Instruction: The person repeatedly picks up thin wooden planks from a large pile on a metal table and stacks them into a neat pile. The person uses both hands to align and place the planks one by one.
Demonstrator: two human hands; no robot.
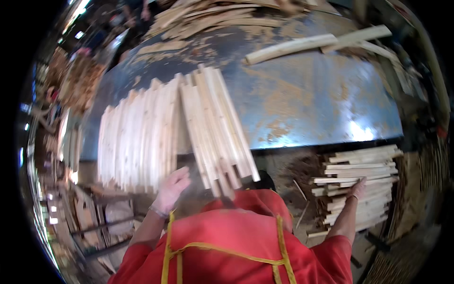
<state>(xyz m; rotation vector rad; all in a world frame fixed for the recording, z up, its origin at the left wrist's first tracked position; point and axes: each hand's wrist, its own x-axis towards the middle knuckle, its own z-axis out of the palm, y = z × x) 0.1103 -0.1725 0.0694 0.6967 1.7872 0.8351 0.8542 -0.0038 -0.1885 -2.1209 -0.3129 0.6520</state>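
Note:
My right hand reaches into a stack of pale wooden strips at the right, its fingers closed about one wooden strip that juts out to the left. Beside the near ends of a row of wooden strips, my left hand hovers with fingers curled and nothing visible in them. A second group of strips lies slanted just right of that row, its near ends uneven and overhanging the table edge by my body.
The blue-grey table carries patches of sawdust. Longer boards lie at its far right, and a heap of thin wood pieces at its far side. A metal frame stands at the lower left. Loose sticks are on the floor.

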